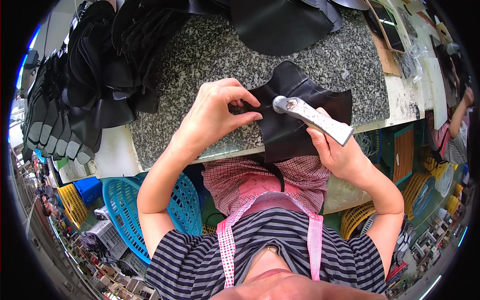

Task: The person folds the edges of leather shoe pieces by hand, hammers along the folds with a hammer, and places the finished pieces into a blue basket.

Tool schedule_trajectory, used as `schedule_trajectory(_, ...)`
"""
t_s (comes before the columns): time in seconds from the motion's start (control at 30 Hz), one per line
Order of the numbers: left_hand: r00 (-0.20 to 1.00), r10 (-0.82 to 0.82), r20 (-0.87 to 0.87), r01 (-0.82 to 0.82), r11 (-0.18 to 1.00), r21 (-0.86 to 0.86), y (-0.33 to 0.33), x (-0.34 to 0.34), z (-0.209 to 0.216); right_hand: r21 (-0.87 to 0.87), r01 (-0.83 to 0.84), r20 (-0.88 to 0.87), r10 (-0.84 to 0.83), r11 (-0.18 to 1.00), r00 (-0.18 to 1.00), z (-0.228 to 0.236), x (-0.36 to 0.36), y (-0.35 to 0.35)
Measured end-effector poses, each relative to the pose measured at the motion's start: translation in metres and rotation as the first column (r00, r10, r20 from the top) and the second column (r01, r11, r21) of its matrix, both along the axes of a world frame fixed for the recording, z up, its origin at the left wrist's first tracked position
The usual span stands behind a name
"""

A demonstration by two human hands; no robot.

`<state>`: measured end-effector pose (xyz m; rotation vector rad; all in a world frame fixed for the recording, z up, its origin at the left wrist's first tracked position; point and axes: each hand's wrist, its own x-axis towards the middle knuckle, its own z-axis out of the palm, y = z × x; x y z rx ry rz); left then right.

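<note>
A black leather piece with a lobed outline lies on the speckled stone slab, its lower part reaching over the slab's near edge. My left hand is at its left edge, with the thumb and forefinger curled in and their tips at the leather. In my right hand is a hammer with a pale, worn metal head. The round face of the hammer is over the middle of the leather piece. Its handle is mostly hidden by the hand and the head.
Stacked black leather pieces crowd the slab's left side. More black leather lies at the far edge. A phone rests at the far right. Below the table stand a blue basket and yellow baskets. Another person's arm shows at right.
</note>
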<state>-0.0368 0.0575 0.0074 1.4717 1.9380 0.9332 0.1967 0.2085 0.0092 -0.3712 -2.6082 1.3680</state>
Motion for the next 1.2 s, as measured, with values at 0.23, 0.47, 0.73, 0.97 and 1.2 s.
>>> schedule_trajectory(0.23,0.999,0.037,-0.015,-0.037,0.999,-0.011,-0.004,0.003,-0.003,0.201,-0.042,0.031,0.037,0.979,0.999,0.048,-0.013,0.010)
schedule_trajectory(0.47,1.000,0.010,-0.021,-0.010,1.000,0.000,0.002,-0.001,-0.002,0.181,-0.122,0.224,0.080,0.976,0.971,0.037,-0.017,0.009)
schedule_trajectory(0.73,0.997,-0.052,-0.064,0.055,0.997,0.051,-0.001,-0.010,-0.008,0.126,-0.163,0.256,0.126,0.979,0.958,0.020,-0.014,-0.006)
schedule_trajectory(0.97,0.993,-0.050,0.108,0.045,0.998,0.047,-0.002,-0.018,-0.011,0.071,-0.102,0.222,0.084,0.992,0.971,0.017,-0.012,-0.009)
schedule_trajectory(1.2,0.999,0.015,0.040,-0.019,0.996,0.085,-0.008,0.005,-0.007,0.097,-0.124,0.267,0.095,0.988,0.959,0.018,-0.012,-0.006)
